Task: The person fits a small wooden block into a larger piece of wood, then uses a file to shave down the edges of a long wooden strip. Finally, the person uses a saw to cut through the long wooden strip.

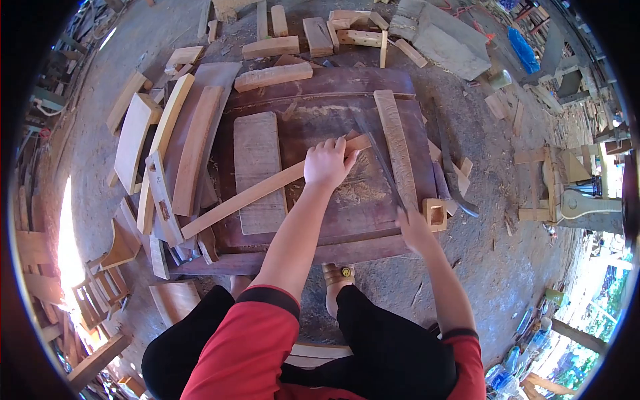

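My left hand (325, 164) is closed over a long wooden strip (253, 193), near its far end. The strip slants across a grey-brown board (256, 147) on the low worktable, its other end resting at the left edge. In my right hand (415, 230) is the near end of a long, narrow, dark file (381, 159). The file points away from me, and its blade runs right by the strip's end. To its right lies a rough wooden bar (396, 143); a small square wooden block with a hole (436, 215) is beside my right hand.
The worn reddish worktable (320, 253) stands low before my knees. Cut wooden pieces (197, 150) crowd its left side, and more offcuts (271, 47) lie beyond it. A curved dark metal tool (456, 177) rests at the right. A blue plastic piece (523, 50) lies far right.
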